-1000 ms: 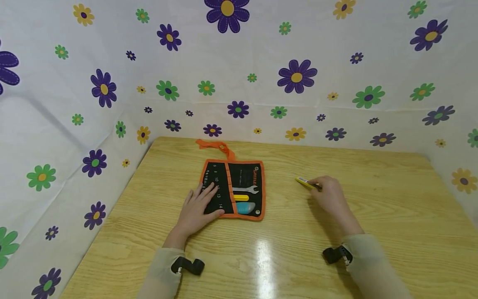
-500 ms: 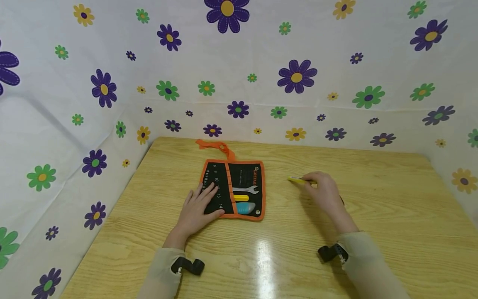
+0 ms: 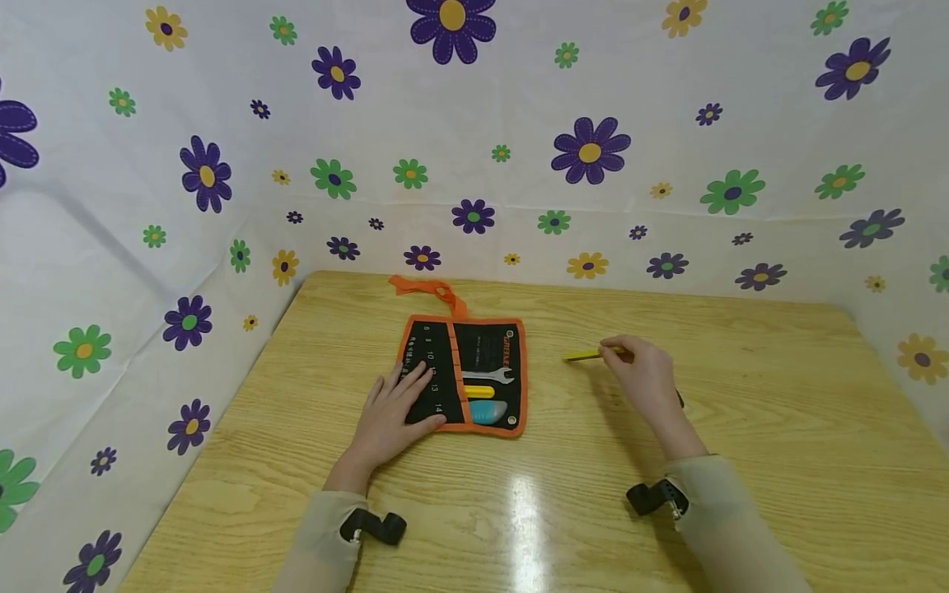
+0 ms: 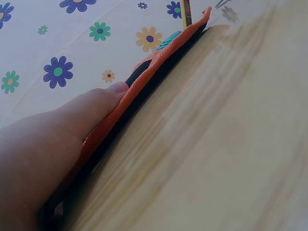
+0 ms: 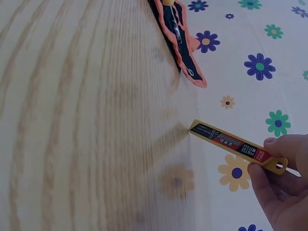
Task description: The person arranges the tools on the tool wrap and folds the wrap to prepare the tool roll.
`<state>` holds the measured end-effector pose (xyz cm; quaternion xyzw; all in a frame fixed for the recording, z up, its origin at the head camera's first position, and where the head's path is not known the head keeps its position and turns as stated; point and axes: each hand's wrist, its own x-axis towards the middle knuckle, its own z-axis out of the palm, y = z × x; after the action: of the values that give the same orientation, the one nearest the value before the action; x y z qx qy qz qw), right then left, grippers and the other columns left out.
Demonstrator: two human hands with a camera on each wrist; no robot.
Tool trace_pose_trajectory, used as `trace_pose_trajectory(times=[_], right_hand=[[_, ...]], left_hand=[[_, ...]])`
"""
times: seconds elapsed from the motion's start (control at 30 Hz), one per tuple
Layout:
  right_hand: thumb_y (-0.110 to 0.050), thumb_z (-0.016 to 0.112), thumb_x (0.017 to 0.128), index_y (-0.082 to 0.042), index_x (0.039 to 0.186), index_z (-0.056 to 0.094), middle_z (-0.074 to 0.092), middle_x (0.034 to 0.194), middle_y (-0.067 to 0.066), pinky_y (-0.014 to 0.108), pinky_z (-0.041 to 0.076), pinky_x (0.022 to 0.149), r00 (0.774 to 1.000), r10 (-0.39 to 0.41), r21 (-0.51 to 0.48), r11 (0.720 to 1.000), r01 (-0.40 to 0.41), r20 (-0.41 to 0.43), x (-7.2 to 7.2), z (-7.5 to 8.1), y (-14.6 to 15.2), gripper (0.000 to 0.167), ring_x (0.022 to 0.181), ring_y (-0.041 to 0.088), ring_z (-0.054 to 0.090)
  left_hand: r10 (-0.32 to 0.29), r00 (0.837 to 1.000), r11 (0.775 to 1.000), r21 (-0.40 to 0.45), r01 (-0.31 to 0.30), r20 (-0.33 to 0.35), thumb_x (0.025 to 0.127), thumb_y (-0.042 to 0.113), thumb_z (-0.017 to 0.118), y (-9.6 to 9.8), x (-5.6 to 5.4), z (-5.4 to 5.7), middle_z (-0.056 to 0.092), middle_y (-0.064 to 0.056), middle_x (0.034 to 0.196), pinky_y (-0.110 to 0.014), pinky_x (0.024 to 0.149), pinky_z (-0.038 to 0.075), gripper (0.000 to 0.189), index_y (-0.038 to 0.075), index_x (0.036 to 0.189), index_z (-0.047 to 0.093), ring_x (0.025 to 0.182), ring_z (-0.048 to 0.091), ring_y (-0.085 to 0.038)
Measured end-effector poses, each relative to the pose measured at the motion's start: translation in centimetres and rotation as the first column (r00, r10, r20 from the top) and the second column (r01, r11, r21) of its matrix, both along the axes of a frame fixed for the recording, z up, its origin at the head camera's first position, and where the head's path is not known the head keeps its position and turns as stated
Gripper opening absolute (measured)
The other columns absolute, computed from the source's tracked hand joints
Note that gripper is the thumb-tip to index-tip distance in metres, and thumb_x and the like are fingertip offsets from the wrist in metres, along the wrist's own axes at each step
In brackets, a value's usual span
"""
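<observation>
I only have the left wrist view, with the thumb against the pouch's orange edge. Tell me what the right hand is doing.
Observer: The right hand pinches a flat yellow case near its holed end; the right wrist view shows that grip.
Operator: Say whether the case touches the pouch. From here they overlap.
Observer: They are apart: the head view shows bare table between the case's free end and the pouch.
Operator: Now report the left hand's other fingers, which I can't see.
Observer: In the head view, the left hand has them stretched over the pouch's numbered black panel.
</observation>
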<state>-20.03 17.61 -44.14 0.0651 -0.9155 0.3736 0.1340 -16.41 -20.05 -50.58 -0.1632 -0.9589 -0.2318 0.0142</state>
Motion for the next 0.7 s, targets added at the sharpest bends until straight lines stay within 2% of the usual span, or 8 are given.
trace_pose_trajectory(times=[0.23, 0.3, 0.37, 0.47, 0.57, 0.7], right_hand=[[-0.018, 0.066, 0.092, -0.001, 0.103, 0.073, 0.071, 0.088, 0.014, 0.027, 0.048, 0.056, 0.999, -0.024, -0.029, 0.999, 0.023, -0.046, -0.2, -0.4, -0.1, 0.022, 0.070, 0.023, 0.064], [-0.020, 0.067, 0.091, -0.002, 0.103, 0.074, 0.072, 0.086, 0.013, 0.023, 0.046, 0.052, 0.999, -0.025, -0.059, 0.998, 0.023, -0.036, -0.2, -0.4, -0.2, 0.022, 0.069, 0.023, 0.065], [-0.022, 0.066, 0.092, -0.002, 0.102, 0.074, 0.072, 0.086, 0.013, 0.022, 0.050, 0.054, 1.000, -0.013, -0.125, 0.992, 0.012, -0.011, -0.2, -0.4, -0.3, 0.024, 0.071, 0.022, 0.067], [-0.025, 0.065, 0.092, -0.001, 0.103, 0.073, 0.072, 0.089, 0.014, 0.029, 0.057, 0.064, 0.999, 0.016, -0.240, 0.971, -0.004, 0.048, -0.2, -0.4, -0.6, 0.028, 0.074, 0.018, 0.070], [-0.030, 0.064, 0.092, -0.001, 0.106, 0.072, 0.071, 0.095, 0.014, 0.036, 0.057, 0.073, 0.991, 0.042, -0.340, 0.941, 0.004, 0.129, -0.3, -0.5, -0.9, 0.033, 0.076, 0.011, 0.069], [-0.028, 0.064, 0.093, 0.003, 0.108, 0.070, 0.069, 0.100, 0.018, 0.036, 0.056, 0.075, 0.981, 0.078, -0.434, 0.901, 0.008, 0.179, -0.6, -0.8, -1.5, 0.036, 0.076, 0.007, 0.069]], left_hand=[[0.005, 1.000, 1.000, -0.009, -0.005, 0.008, 0.086, 0.068, 0.051, 0.0, -0.1, -0.1, 0.020, 0.006, 0.157, -0.049, 0.115, 0.000, 0.082, 0.025, 0.152, 0.029, 0.145, 0.005, -0.027], [0.004, 1.000, 1.000, -0.008, -0.004, 0.006, 0.086, 0.068, 0.051, 0.0, -0.1, -0.1, 0.021, 0.005, 0.157, -0.050, 0.115, 0.000, 0.082, 0.025, 0.152, 0.029, 0.145, 0.006, -0.028], [0.006, 1.000, 1.000, -0.008, -0.006, 0.004, 0.086, 0.068, 0.050, 0.0, -0.1, -0.2, 0.021, 0.005, 0.157, -0.051, 0.115, 0.001, 0.082, 0.025, 0.152, 0.030, 0.145, 0.006, -0.028], [0.002, 1.000, 1.000, -0.003, -0.002, -0.011, 0.086, 0.068, 0.051, 0.0, -0.1, -0.2, 0.022, 0.003, 0.157, -0.053, 0.114, 0.002, 0.081, 0.024, 0.152, 0.030, 0.145, 0.008, -0.030], [0.000, 1.000, 1.000, -0.002, 0.000, -0.018, 0.086, 0.067, 0.051, 0.0, -0.1, -0.2, 0.023, 0.003, 0.157, -0.053, 0.114, 0.003, 0.081, 0.024, 0.152, 0.030, 0.145, 0.009, -0.030], [-0.001, 1.000, 1.000, -0.006, 0.001, -0.019, 0.086, 0.067, 0.052, 0.0, 0.0, -0.1, 0.023, 0.003, 0.157, -0.053, 0.114, 0.003, 0.081, 0.024, 0.152, 0.030, 0.145, 0.009, -0.030]])
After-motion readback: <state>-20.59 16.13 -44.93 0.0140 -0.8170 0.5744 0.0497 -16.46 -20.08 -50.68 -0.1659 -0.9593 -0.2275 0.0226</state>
